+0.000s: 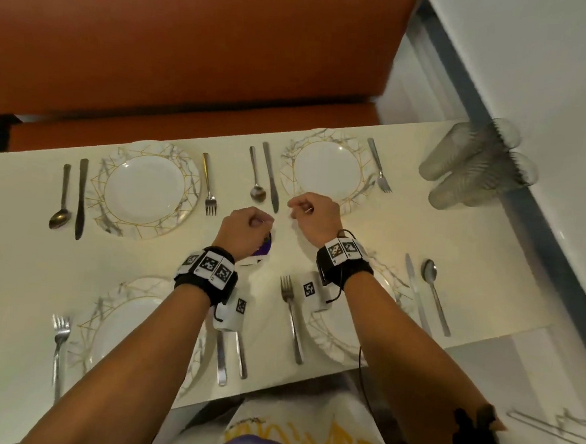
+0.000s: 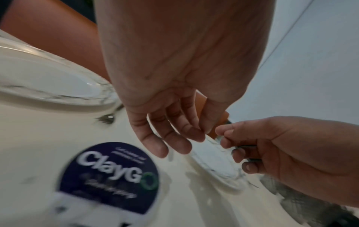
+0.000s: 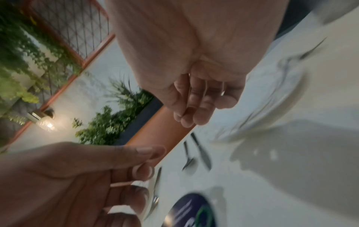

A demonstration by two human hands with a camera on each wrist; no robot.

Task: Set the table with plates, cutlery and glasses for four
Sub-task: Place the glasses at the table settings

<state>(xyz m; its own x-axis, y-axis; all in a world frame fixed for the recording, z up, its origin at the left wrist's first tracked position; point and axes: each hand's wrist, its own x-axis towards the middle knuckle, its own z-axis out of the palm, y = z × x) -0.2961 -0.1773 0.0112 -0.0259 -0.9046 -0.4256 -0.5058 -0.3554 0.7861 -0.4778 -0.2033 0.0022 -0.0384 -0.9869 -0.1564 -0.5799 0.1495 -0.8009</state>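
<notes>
Your left hand hangs over the middle of the table, fingers loosely curled and holding nothing. Your right hand is just beside it, fingers also loosely curled, and nothing shows in its grip. The two hands are close but not touching.

Take the round blue sticker on the table as your mark; it sits right under your left hand. Far left of it lies a plate with a fork on one side and a knife and spoon on the other. Far right of it lies a second plate with its own knife, spoon and fork. Two more plates sit near you, partly hidden by your arms, each with cutlery beside it. The glasses stand together at the far right end of the table, well away from the sticker and from every plate.
</notes>
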